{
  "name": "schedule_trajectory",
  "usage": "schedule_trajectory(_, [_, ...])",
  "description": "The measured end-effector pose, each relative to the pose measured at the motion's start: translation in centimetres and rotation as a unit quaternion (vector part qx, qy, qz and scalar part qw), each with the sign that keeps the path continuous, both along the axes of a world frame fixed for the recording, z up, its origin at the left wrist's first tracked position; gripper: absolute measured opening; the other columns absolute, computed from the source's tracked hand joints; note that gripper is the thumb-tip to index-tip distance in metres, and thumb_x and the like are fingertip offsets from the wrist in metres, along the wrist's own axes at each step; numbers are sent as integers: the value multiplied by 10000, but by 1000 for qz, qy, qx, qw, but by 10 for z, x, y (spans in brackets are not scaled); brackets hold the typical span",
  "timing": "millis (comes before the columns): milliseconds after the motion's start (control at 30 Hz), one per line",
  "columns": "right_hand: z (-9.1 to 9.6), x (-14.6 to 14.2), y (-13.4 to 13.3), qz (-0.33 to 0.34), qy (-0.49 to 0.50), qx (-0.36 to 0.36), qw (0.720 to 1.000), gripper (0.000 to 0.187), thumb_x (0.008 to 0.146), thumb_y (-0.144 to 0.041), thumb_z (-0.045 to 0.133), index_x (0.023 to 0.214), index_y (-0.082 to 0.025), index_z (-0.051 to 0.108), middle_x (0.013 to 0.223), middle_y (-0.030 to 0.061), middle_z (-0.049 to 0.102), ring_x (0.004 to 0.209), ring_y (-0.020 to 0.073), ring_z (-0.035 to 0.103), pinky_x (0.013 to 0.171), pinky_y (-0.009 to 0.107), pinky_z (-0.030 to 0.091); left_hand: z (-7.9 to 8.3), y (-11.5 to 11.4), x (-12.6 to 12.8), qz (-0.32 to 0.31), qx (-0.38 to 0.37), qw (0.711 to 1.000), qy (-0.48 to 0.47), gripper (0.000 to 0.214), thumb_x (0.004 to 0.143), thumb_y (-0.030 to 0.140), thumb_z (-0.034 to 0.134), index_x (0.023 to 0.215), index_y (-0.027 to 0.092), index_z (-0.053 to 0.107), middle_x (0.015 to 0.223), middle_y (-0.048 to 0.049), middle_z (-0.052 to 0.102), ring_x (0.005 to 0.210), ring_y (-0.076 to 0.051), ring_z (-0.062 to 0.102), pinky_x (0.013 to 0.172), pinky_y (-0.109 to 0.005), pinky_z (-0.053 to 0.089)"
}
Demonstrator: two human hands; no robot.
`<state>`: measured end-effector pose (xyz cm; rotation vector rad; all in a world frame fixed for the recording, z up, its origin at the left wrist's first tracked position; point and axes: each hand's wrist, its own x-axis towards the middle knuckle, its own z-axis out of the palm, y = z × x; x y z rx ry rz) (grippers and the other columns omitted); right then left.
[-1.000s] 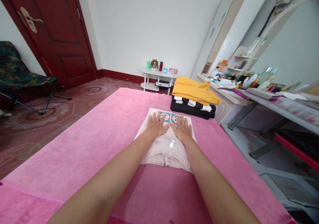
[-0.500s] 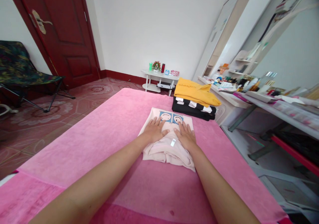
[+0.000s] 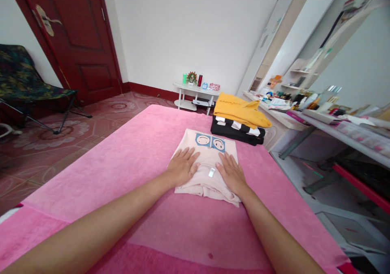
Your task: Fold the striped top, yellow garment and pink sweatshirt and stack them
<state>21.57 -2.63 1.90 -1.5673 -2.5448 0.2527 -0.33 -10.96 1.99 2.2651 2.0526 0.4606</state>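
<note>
A pale pink shirt, folded into a rough rectangle, lies on the pink cloth in front of me. Two blue panels with round cartoon faces show on its far part, and a small white label sits near its neckline. My left hand rests flat on the shirt's left side, fingers spread. On the right side my right hand also lies flat with its fingers apart. Neither hand grips the fabric.
Just beyond the shirt, to the right, stands a stack with a yellow hoodie above black and white clothes. A dressing table crowded with bottles runs along the right. A low white table stands by the wall; a folding chair is at left.
Both hands have slid apart and slightly towards me, left hand leftward and right hand rightward, uncovering the printed faces. The shirt stays in place, and the view has shifted slightly.
</note>
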Motion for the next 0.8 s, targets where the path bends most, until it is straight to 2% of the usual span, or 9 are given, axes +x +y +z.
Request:
schedule_trajectory(133, [-3,12,-8,16,-7,9,1000,637,928,-583,118,1473,-269,215,1555,20,102,1424,244,65,1119,511,172,-4,-16,-4,-14,26,1000,-1,553,954,510,217,1432,257,332,1525,-53,234,1399,-270,193,1130,-471,150])
schedule_trajectory(300, [-7,36,-27,49,-2,19,999,661,925,-577,168,1469,-210,251,1551,47,114,1423,246,82,1135,472,180,-7,-49,-16,-53,36,998,-27,546,963,462,262,1457,232,268,1544,-55,153,1416,-241,131,1142,-452,140])
schedule_trajectory(400, [2,57,-37,74,8,-1,997,690,903,-588,270,1453,-172,299,1536,63,179,1409,247,167,1146,437,182,7,-67,-33,-101,-7,991,-89,549,951,452,327,1453,235,282,1539,-45,174,1407,-228,174,1138,-420,184])
schedule_trajectory(467, [13,71,-35,78,36,-35,996,680,881,-597,343,1411,-175,392,1508,66,269,1377,250,267,1141,412,211,23,-71,-49,-115,-35,981,-150,480,948,448,342,1366,239,452,1496,-38,310,1353,-224,318,1113,-379,252])
schedule_trajectory(533, [23,82,-24,69,96,-73,990,601,879,-585,365,1294,-189,544,1432,75,417,1305,255,395,1112,397,278,37,-68,-67,-84,-42,972,-215,452,941,462,339,1170,208,635,1342,-57,527,1211,-235,494,1048,-352,343])
schedule_trajectory(600, [30,88,-7,44,170,-98,980,533,874,-569,385,1134,-184,646,1277,98,576,1174,262,525,1036,385,376,44,-57,-82,-23,-24,962,-269,474,914,499,364,973,172,703,1082,-73,678,1022,-250,597,939,-337,425])
schedule_trajectory(700, [28,85,18,-45,258,-148,954,506,821,-569,466,1062,-156,632,955,102,690,862,238,641,732,330,522,38,-34,-96,56,5,941,-335,446,810,544,500,917,155,688,841,-56,703,825,-243,626,773,-310,477])
schedule_trajectory(767, [24,78,28,-119,310,-192,924,513,799,-541,512,1114,-140,574,827,72,672,704,190,630,549,262,494,27,-20,-96,97,-30,913,-396,493,733,558,569,972,137,660,770,-54,694,718,-224,630,659,-295,485])
schedule_trajectory(800, [21,74,31,-145,334,-212,907,515,798,-516,528,1145,-135,543,803,59,658,659,167,616,507,238,474,21,-14,-94,112,-64,894,-430,528,699,564,591,988,125,645,744,-57,689,673,-216,630,607,-288,483])
